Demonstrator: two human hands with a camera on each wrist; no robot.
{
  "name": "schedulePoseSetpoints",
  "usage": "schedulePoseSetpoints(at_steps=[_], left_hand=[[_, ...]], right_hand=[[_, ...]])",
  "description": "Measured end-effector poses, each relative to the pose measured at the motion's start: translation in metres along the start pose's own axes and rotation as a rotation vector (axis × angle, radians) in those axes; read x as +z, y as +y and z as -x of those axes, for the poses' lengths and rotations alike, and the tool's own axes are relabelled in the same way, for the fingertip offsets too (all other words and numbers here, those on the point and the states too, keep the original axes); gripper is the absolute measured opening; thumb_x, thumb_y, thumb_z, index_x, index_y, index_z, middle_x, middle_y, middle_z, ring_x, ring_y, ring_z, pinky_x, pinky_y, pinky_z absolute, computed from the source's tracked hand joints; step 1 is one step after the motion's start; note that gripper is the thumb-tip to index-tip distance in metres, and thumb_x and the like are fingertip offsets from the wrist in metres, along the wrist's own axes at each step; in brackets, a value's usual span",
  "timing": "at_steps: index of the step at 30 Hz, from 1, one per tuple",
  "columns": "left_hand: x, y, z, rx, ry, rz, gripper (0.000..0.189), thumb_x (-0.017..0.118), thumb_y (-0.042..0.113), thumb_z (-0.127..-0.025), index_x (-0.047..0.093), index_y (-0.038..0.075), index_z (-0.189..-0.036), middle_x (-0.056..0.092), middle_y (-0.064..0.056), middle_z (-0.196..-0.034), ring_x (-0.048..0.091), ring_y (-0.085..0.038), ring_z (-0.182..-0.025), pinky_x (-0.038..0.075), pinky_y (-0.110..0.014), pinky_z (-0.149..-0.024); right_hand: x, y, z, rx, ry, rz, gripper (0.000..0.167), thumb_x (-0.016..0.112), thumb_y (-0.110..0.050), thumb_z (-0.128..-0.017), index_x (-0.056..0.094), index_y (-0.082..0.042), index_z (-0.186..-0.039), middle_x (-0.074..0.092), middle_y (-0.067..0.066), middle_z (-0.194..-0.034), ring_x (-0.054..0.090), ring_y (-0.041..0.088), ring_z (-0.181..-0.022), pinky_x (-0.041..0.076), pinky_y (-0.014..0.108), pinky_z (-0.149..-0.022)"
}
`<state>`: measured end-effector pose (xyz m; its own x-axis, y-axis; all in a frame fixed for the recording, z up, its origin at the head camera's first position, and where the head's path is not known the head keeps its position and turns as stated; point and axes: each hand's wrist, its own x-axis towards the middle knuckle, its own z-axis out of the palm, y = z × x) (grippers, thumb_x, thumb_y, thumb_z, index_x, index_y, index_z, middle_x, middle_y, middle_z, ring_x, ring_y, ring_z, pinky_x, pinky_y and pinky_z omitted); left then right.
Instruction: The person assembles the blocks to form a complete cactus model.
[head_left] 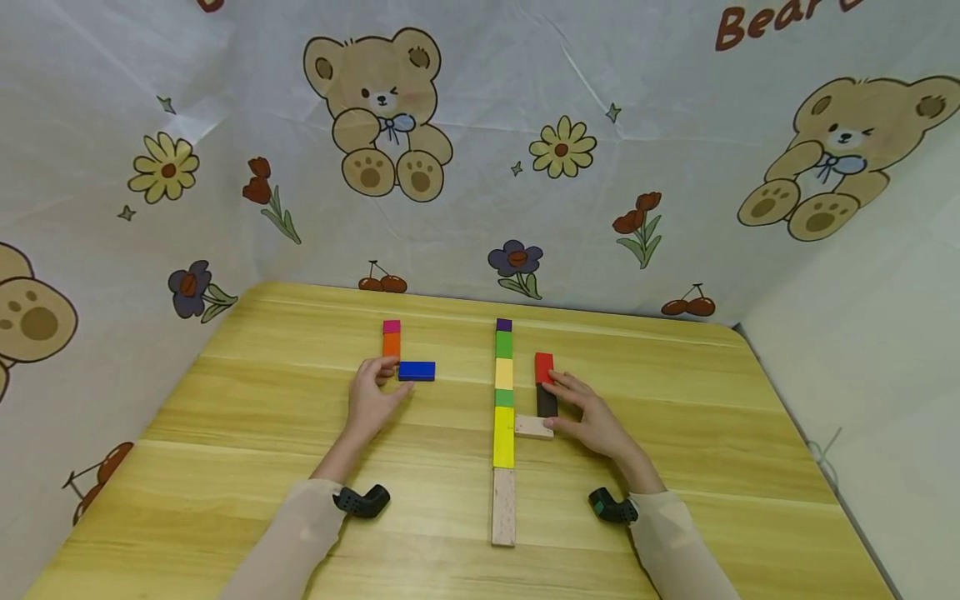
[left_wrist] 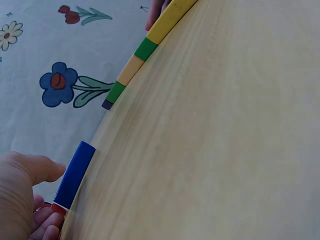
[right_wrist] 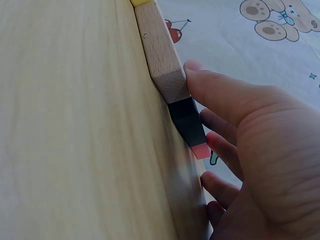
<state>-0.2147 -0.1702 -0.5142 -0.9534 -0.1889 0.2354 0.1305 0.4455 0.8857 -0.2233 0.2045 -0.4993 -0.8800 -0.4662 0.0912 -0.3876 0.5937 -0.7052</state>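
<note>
My left hand (head_left: 370, 399) is beside a blue block (head_left: 417, 372), with the fingers at the near end of an orange block (head_left: 392, 345). In the left wrist view the thumb points at the side of the blue block. A pink block (head_left: 392, 326) caps the orange one. My right hand (head_left: 591, 412) lies along the right side of a short branch, thumb at the end of a plain wooden block (head_left: 533, 427) and fingertips by a black block (head_left: 547, 401) and a red block (head_left: 543, 367). Both hands have spread, loosely bent fingers.
Between the hands a straight column of blocks runs away from me: plain wood (head_left: 504, 507), yellow (head_left: 504, 437), green, cream, green and purple (head_left: 504, 325). The wooden tabletop (head_left: 660, 375) ends at a bear-print cloth (head_left: 465, 225). Black devices (head_left: 363, 502) sit at the wrists.
</note>
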Motion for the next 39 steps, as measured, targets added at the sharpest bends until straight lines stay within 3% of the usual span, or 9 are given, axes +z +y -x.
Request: schedulePoseSetpoints(at_steps=[16, 24, 33, 39], left_hand=[[0.002, 0.003, -0.009, -0.114, -0.06, -0.092, 0.05, 0.079, 0.013, -0.081, 0.059, -0.003, -0.124, 0.061, -0.019, -0.112, 0.057, -0.031, -0.105, 0.048, -0.044, -0.095], [-0.003, 0.004, -0.013, -0.108, -0.098, -0.104, 0.043, 0.077, 0.008, -0.083, 0.062, -0.003, -0.121, 0.061, -0.018, -0.106, 0.057, -0.029, -0.098, 0.042, -0.032, -0.079], [-0.002, 0.004, -0.013, -0.072, -0.091, -0.12, 0.037, 0.074, 0.004, -0.085, 0.065, -0.003, -0.12, 0.062, -0.018, -0.105, 0.059, -0.029, -0.097, 0.041, -0.027, -0.075], [-0.002, 0.006, -0.012, -0.093, -0.095, -0.123, 0.032, 0.072, 0.005, -0.087, 0.066, -0.001, -0.118, 0.063, -0.016, -0.105, 0.059, -0.027, -0.096, 0.04, -0.026, -0.073]], right_hand=[[0.0, 0.0, 0.0, 0.0, 0.002, -0.006, 0.062, 0.076, -0.026, -0.085, 0.053, -0.011, -0.141, 0.037, 0.01, -0.157, 0.02, 0.039, -0.148, 0.021, 0.065, -0.114], [0.0, 0.001, 0.0, -0.01, 0.002, -0.002, 0.062, 0.076, -0.026, -0.085, 0.053, -0.01, -0.141, 0.037, 0.01, -0.156, 0.021, 0.04, -0.148, 0.022, 0.065, -0.114], [-0.001, 0.0, 0.0, -0.005, 0.002, -0.017, 0.062, 0.076, -0.025, -0.085, 0.054, -0.01, -0.141, 0.037, 0.01, -0.157, 0.02, 0.039, -0.148, 0.021, 0.065, -0.115], [0.0, 0.001, 0.0, 0.001, 0.002, -0.022, 0.062, 0.076, -0.025, -0.085, 0.054, -0.01, -0.141, 0.037, 0.009, -0.156, 0.02, 0.038, -0.149, 0.021, 0.064, -0.115]])
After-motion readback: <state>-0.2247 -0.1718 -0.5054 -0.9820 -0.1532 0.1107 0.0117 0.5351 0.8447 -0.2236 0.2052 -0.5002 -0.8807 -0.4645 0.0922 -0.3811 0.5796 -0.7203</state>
